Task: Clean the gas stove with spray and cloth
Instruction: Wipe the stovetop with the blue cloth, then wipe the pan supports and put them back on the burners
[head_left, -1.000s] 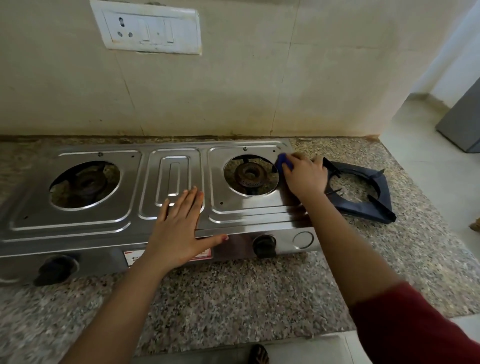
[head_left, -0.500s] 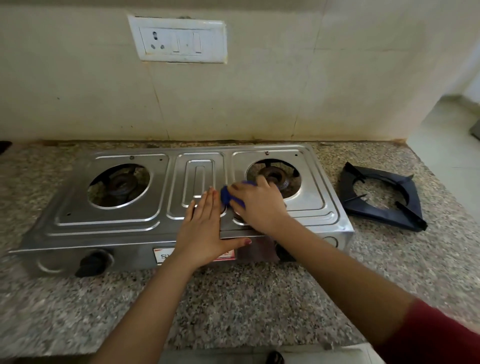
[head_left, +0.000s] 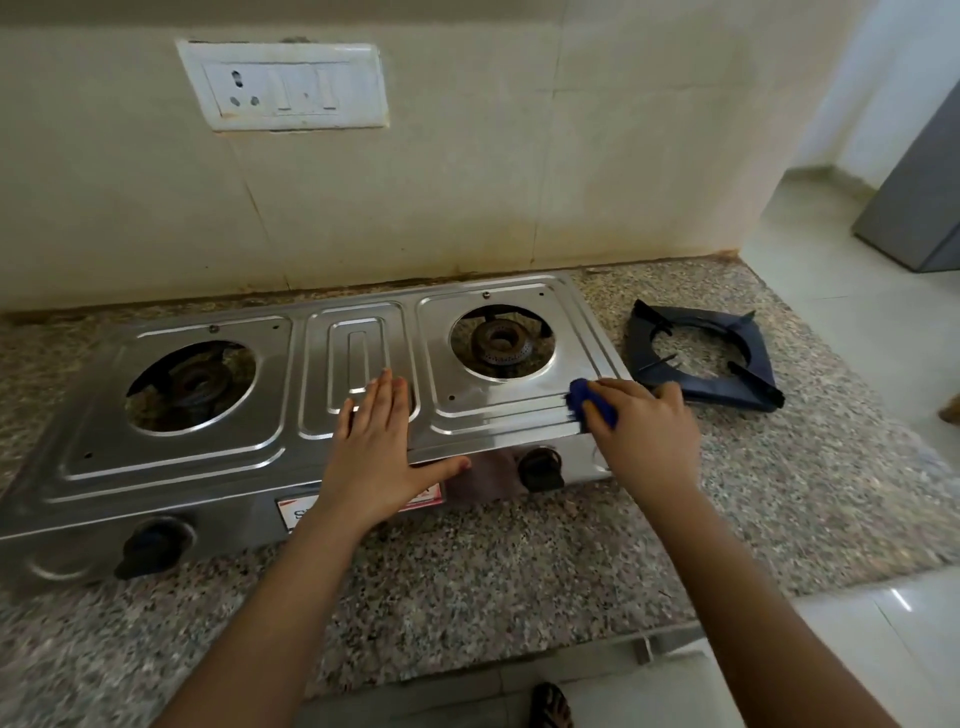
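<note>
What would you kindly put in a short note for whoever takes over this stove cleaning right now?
Left hand: open, flat on the gas stove at the middle front.
Right hand: grips the blue cloth on the stove top's front right corner.
Things: one pan support lies on the counter to the stove's right; both burners are bare. No spray bottle in view.
Done: supports off, wiping under way.
Left: which parts are already wiped cannot be told; likely the rest of the top and the front panel, then the support back on.
</note>
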